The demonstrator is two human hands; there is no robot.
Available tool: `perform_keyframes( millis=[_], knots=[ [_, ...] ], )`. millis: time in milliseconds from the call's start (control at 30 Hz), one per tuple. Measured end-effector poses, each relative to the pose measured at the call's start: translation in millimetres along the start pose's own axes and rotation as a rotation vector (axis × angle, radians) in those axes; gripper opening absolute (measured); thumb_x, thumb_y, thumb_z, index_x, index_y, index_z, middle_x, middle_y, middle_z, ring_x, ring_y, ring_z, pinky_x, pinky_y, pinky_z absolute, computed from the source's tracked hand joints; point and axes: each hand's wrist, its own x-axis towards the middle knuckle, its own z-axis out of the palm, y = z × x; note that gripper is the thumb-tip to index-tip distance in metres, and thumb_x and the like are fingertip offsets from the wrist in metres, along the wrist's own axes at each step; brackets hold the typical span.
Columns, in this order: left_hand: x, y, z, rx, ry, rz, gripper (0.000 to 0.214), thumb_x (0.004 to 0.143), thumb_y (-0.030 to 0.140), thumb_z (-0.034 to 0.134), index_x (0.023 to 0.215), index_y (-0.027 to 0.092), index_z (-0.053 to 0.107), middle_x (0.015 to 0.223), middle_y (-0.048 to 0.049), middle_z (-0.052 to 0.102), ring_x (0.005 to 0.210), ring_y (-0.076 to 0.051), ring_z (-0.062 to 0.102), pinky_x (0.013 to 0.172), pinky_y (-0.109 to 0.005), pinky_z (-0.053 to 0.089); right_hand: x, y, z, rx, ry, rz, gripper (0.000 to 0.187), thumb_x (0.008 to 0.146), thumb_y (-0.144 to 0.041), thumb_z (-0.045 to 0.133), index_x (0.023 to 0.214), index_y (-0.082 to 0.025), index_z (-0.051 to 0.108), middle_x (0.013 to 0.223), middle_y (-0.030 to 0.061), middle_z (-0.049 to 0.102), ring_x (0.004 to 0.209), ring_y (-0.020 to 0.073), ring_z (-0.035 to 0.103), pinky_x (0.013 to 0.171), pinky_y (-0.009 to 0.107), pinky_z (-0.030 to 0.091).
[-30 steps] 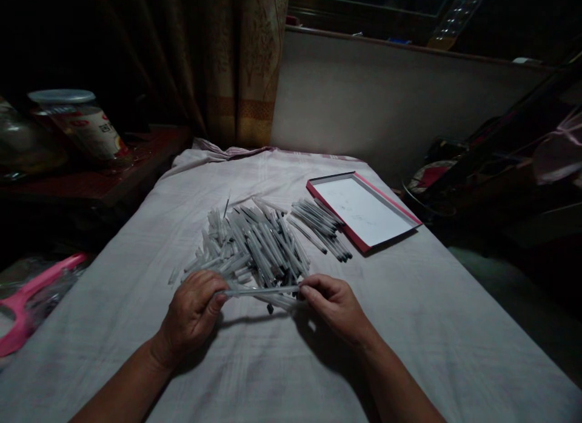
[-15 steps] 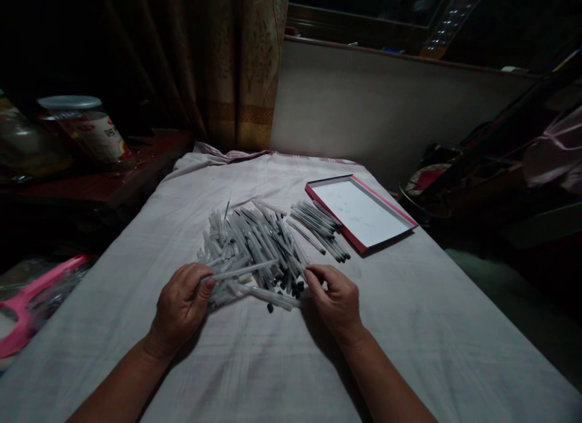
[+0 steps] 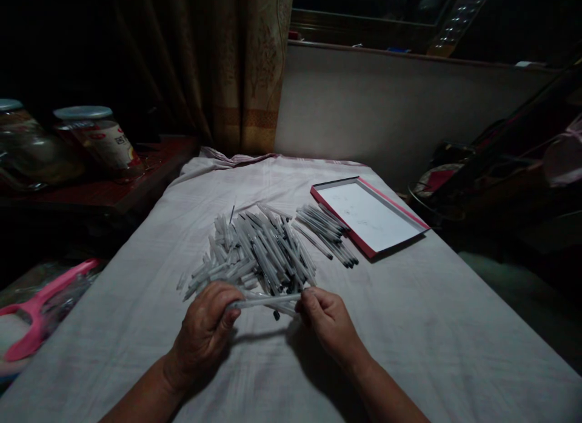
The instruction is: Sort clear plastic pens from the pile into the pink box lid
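Observation:
A slim translucent pen (image 3: pixel 268 300) spans the gap between my two hands. My left hand (image 3: pixel 207 329) is closed round its left end. The fingers of my right hand (image 3: pixel 325 317) pinch its right end; whether a small cap is between them is hidden. Just beyond my hands lies a heaped pile of translucent pens (image 3: pixel 254 244), with a few black caps partly in view at its near edge. One loose black cap (image 3: pixel 276 315) lies below the held pen. To the right of the pile is a smaller group of pens with black tips (image 3: pixel 322 223).
A shallow red-edged box lid (image 3: pixel 373 220) with a white inside lies at the far right of the cloth-covered surface (image 3: pixel 254 380). Lidded jars (image 3: pixel 107 141) stand on a dark red table at left. A pink handled object (image 3: pixel 39 308) is beside the left edge.
My left hand has moved right and nearer me with the pen, whose free end now meets my right hand's fingers. The camera view has shifted slightly.

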Motion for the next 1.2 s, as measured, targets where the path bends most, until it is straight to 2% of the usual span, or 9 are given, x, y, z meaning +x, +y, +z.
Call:
perform_keyframes(
  millis=[100,233,467,633,800,967,1067,1133,1200],
  knots=[
    [1.4,-2.4,-0.2,0.018,-0.033,0.054,0.017,0.099,0.027,0.044,0.104,0.02,0.059,0.086,-0.0043,0.066,0.08,-0.016,0.061,0.073,-0.027,0.051,1.5,-0.9,1.3,0.156,-0.027,0.152,0.064,0.078,-0.079,0.05,0.061,-0.017,0.056,0.046,-0.0039,0.044,0.043,0.0089,0.036,0.043,0.022,0.028],
    [1.9,-7.0,-2.4,0.075,-0.082,0.126,0.015,0.097,0.022,0.048,0.106,0.019,0.059,0.087,-0.0048,0.066,0.082,-0.017,0.061,0.076,-0.028,0.05,0.9,-0.7,-4.1,0.234,-0.045,0.204,0.058,0.074,-0.074,0.062,0.068,-0.016,0.06,0.05,-0.0032,0.05,0.044,0.0078,0.037,0.043,0.02,0.027],
    [1.8,-9.6,-6.4,0.205,-0.048,0.176,0.023,0.099,0.028,0.039,0.09,0.019,0.058,0.074,-0.0042,0.063,0.071,-0.018,0.058,0.073,-0.033,0.048,-3.8,-6.0,-5.9,0.132,-0.068,-0.044,0.045,0.088,-0.057,0.055,0.066,-0.017,0.059,0.051,-0.002,0.054,0.046,0.0101,0.046,0.045,0.021,0.036],
    [4.0,-8.3,-7.7,0.074,-0.108,-0.047,0.039,0.099,0.026,0.035,0.061,0.021,0.045,0.054,0.0011,0.048,0.051,-0.013,0.049,0.053,-0.027,0.039,-6.6,-11.1,-12.4,-0.26,-0.044,-0.468,0.025,0.094,-0.029,0.049,0.08,-0.018,0.066,0.064,0.0021,0.066,0.058,0.0139,0.061,0.056,0.023,0.047],
    [4.6,-1.9,-9.0,-0.105,-0.065,-0.196,0.046,0.099,0.031,0.036,0.054,0.021,0.036,0.049,0.003,0.039,0.045,-0.011,0.042,0.047,-0.026,0.035,-5.8,-14.3,-15.7,-0.542,-0.025,-0.84,0.017,0.095,-0.018,0.049,0.1,-0.017,0.065,0.072,0.0062,0.07,0.063,0.0165,0.064,0.059,0.026,0.051],
    [5.8,-8.6,-12.4,-0.364,-0.091,-0.554,0.054,0.096,0.049,0.036,0.049,0.023,0.028,0.043,0.0037,0.03,0.038,-0.011,0.031,0.038,-0.027,0.029,-0.4,-11.3,-24.6,-0.636,0.095,-0.977,0.018,0.096,-0.018,0.052,0.106,-0.019,0.067,0.076,0.0073,0.072,0.065,0.017,0.066,0.061,0.028,0.054],
    [7.1,-17.9,-18.3,-0.474,0.061,-0.799,0.056,0.097,0.053,0.03,0.048,0.025,0.024,0.04,0.0043,0.025,0.035,-0.011,0.028,0.037,-0.027,0.031,3.9,-7.6,-36.4,-0.703,0.284,-0.977,0.021,0.093,-0.014,0.054,0.108,-0.02,0.068,0.079,0.008,0.074,0.069,0.0179,0.069,0.065,0.029,0.056],
    [8.0,-21.0,-19.8,-0.372,0.15,-0.788,0.053,0.095,0.054,0.036,0.052,0.023,0.037,0.044,0.0034,0.035,0.039,-0.012,0.036,0.039,-0.026,0.035,6.0,-5.0,-40.7,-0.739,0.307,-0.934,0.02,0.092,-0.013,0.055,0.106,-0.019,0.069,0.08,0.0081,0.074,0.07,0.0185,0.07,0.066,0.03,0.057],
    [8.7,-22.3,-17.7,-0.153,0.185,-0.645,0.041,0.092,0.053,0.046,0.069,0.021,0.056,0.059,0.0006,0.055,0.053,-0.015,0.053,0.051,-0.027,0.045,6.6,-2.3,-39.8,-0.75,0.22,-0.869,0.018,0.092,-0.016,0.056,0.102,-0.018,0.07,0.08,0.0079,0.074,0.07,0.0184,0.069,0.065,0.029,0.057]
  ],
)
